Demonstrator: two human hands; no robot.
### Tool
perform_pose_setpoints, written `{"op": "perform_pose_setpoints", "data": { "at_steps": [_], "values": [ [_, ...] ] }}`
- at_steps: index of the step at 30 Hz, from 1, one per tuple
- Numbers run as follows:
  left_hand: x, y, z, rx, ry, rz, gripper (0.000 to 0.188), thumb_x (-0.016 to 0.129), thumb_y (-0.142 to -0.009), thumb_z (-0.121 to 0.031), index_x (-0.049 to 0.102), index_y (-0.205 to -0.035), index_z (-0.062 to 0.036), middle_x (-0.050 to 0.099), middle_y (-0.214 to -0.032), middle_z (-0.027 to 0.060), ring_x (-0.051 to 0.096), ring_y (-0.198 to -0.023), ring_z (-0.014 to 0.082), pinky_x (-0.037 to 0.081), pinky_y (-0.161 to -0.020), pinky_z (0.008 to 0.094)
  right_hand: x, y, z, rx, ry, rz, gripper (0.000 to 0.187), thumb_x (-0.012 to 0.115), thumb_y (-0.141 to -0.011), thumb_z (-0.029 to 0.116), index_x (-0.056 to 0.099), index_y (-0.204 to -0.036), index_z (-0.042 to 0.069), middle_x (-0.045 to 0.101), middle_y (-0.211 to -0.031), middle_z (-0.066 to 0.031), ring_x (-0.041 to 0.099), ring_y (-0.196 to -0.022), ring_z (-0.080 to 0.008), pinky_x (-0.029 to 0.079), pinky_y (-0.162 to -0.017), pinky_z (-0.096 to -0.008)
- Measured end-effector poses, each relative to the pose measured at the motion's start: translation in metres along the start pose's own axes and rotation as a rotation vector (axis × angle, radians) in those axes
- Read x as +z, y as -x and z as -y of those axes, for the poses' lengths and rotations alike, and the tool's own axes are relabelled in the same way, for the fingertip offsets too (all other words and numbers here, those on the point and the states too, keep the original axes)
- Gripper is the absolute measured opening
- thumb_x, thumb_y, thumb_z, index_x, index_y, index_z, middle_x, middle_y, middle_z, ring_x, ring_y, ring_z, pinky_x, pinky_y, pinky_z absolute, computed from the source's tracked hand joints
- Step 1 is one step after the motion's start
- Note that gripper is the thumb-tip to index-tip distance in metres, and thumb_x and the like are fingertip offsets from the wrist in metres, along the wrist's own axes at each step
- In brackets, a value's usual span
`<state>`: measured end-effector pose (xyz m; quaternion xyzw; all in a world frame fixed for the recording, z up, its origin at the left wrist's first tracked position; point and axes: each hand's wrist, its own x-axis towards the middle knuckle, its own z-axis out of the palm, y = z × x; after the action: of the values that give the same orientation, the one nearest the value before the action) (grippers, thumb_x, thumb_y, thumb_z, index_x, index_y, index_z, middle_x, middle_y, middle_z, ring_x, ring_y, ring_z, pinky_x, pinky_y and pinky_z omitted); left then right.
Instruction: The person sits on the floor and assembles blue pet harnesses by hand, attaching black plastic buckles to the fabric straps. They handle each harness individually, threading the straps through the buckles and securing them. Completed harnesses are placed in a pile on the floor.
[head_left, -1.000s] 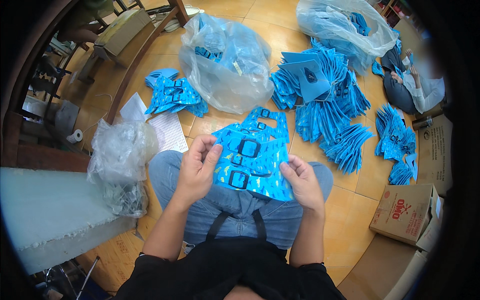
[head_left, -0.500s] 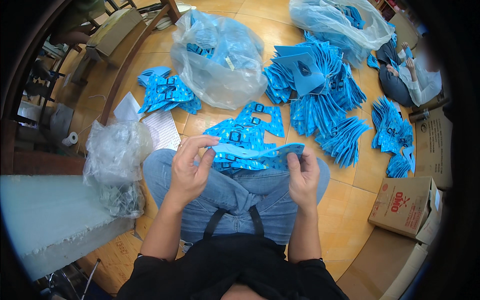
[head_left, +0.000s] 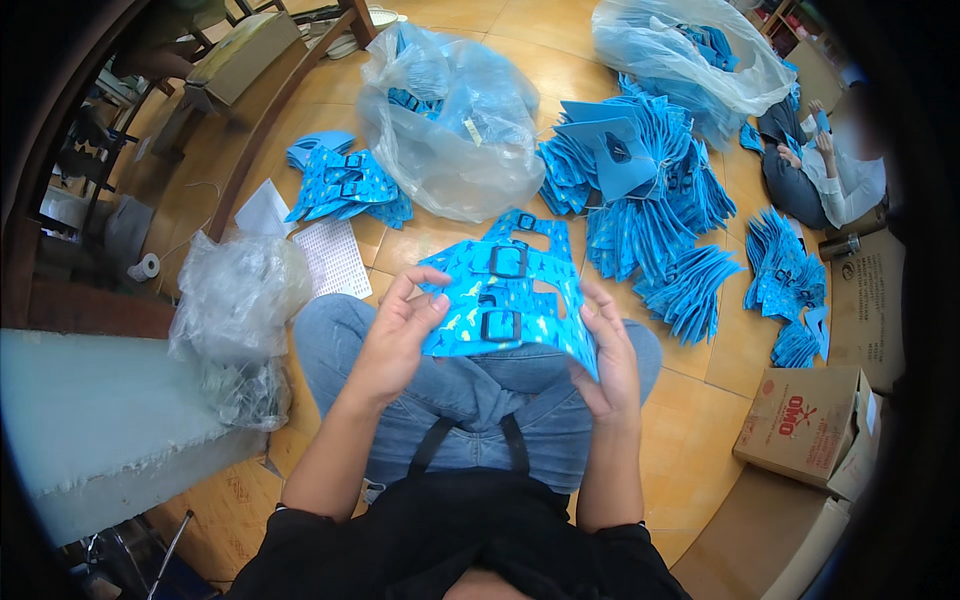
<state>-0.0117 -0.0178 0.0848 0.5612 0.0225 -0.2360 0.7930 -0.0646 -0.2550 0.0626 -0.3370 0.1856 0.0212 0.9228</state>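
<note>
Blue piece: one patterned, buckled piece, held up above the lap, patterned face showing; black buckle near its lower edge.
Left hand: thumb and fingertips of the left hand pinch the left edge.
Right hand: fingers of the right hand curl about the right edge, grasping it; detail somewhat blurred.
Just beyond: loose buckled piece on the floor, partly behind the held one.
Left pile: small stack of like pieces, overlapping.
Right heap: many pieces packed in fanned bunches, outside the bags.
Bags: clear bag ahead and another farther right, blue pieces inside both.
Progress: this one seems mid-handling, not yet set down. Plenty lie bunched or bagged; which are finished and which waiting, cannot tell.
</note>
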Motion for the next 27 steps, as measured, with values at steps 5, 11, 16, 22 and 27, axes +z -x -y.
{"op": "perform_pose_setpoints", "data": {
  "at_steps": [5,11,16,22,27],
  "values": [
    [-0.01,-0.005,-0.002,-0.219,0.608,0.091,0.027,0.054,-0.097,-0.024,0.056,-0.113,-0.0032,0.065,-0.099,0.0109,0.066,-0.092,0.0187,0.054,-0.07,0.0272,-0.014,-0.002,0.002,0.192,-0.447,0.135,0.038,0.046,-0.099,0.021,0.047,-0.129,-0.003,0.06,-0.118,-0.02,0.066,-0.099,-0.0223,0.06,-0.07,-0.0237],
    [-0.007,-0.005,-0.004,-0.216,0.68,0.082,0.031,0.052,-0.097,-0.025,0.056,-0.114,0.0,0.064,-0.103,0.0132,0.066,-0.095,0.0222,0.057,-0.077,0.0319,-0.015,-0.003,0.0,0.205,-0.536,0.248,0.038,0.048,-0.099,0.02,0.048,-0.128,-0.004,0.056,-0.123,-0.0227,0.063,-0.105,-0.0252,0.061,-0.072,-0.024],
    [-0.006,0.001,-0.014,0.04,-0.02,0.134,0.034,0.053,-0.096,-0.016,0.05,-0.125,0.0004,0.063,-0.103,0.0103,0.062,-0.093,0.014,0.052,-0.076,0.0259,-0.003,0.0,0.003,-0.026,0.028,0.116,0.04,0.052,-0.097,0.016,0.045,-0.133,-0.002,0.061,-0.117,-0.0145,0.063,-0.097,-0.0149,0.054,-0.078,-0.0219],
    [0.008,-0.004,0.004,0.279,-0.211,-0.06,0.028,0.053,-0.097,-0.011,0.052,-0.122,0.0008,0.062,-0.101,0.0031,0.055,-0.088,0.0063,0.045,-0.079,0.023,0.016,0.0,-0.007,-0.171,0.476,-0.043,0.026,0.053,-0.098,0.017,0.055,-0.117,0.0,0.055,-0.086,0.0048,0.048,-0.074,-0.0015,0.041,-0.067,-0.0173],
    [-0.008,-0.012,0.014,0.324,-0.117,-0.135,0.02,0.054,-0.097,-0.016,0.056,-0.109,0.0,0.062,-0.091,0.001,0.055,-0.081,0.0038,0.045,-0.071,0.0198,0.008,-0.001,-0.042,-0.376,0.474,-0.063,0.018,0.053,-0.099,0.02,0.056,-0.095,0.003,0.05,-0.077,0.0069,0.039,-0.066,0.001,0.032,-0.056,-0.0172]
  ]
}}
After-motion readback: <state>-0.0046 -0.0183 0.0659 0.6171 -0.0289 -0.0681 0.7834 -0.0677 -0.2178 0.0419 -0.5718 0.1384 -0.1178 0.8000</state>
